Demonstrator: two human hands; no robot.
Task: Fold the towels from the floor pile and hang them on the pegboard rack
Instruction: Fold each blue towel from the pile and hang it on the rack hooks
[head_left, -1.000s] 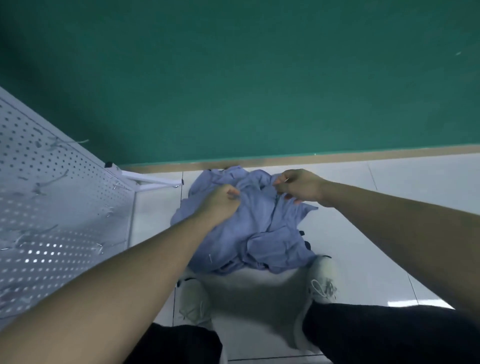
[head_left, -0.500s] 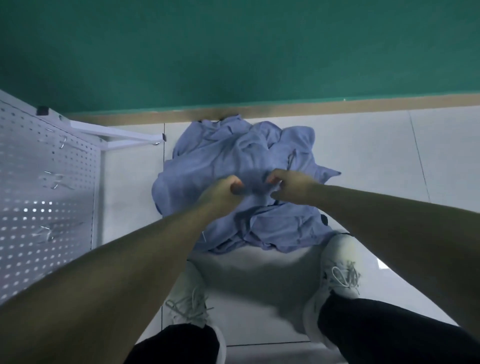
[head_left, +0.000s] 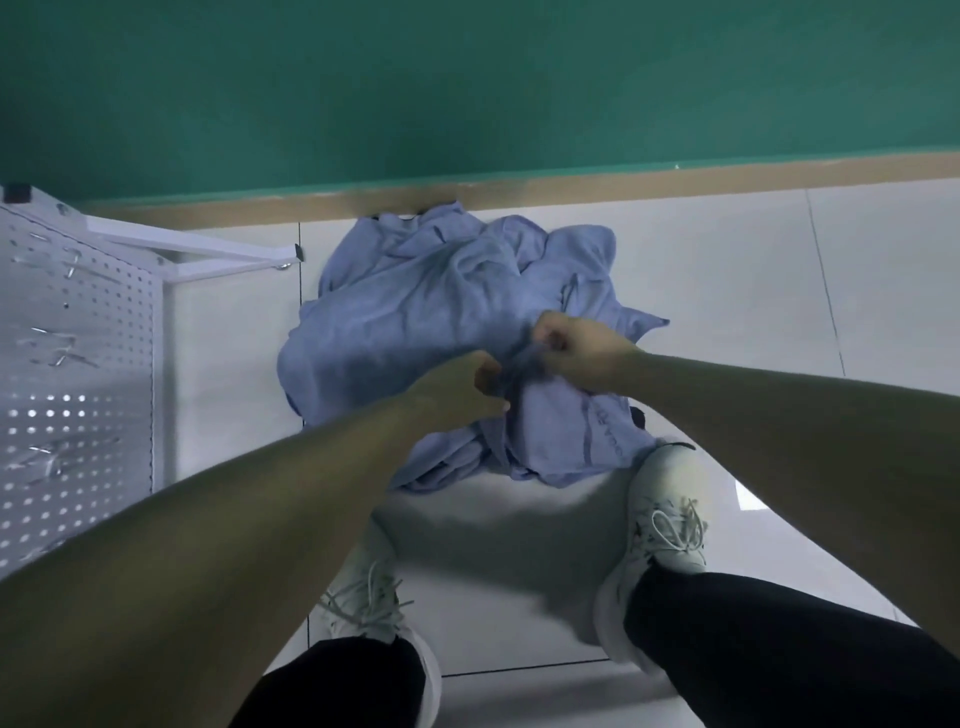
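A crumpled pile of light blue towels (head_left: 431, 306) lies on the white tiled floor against the wall's base. My left hand (head_left: 457, 392) and my right hand (head_left: 576, 353) meet over the pile's near right part. Both pinch a bunched fold of one blue towel (head_left: 514, 371) between them. The white pegboard rack (head_left: 78, 374) stands at the left, with several metal hooks sticking out of it.
A green wall (head_left: 467, 78) with a tan baseboard (head_left: 675, 179) runs behind the pile. The rack's white foot bar (head_left: 208, 249) reaches toward the pile. My two feet in white sneakers (head_left: 660, 525) stand just in front of the towels.
The view has tipped further down and the pile sits nearer. My hands have come together on the towel and shifted to the right side of the pile.
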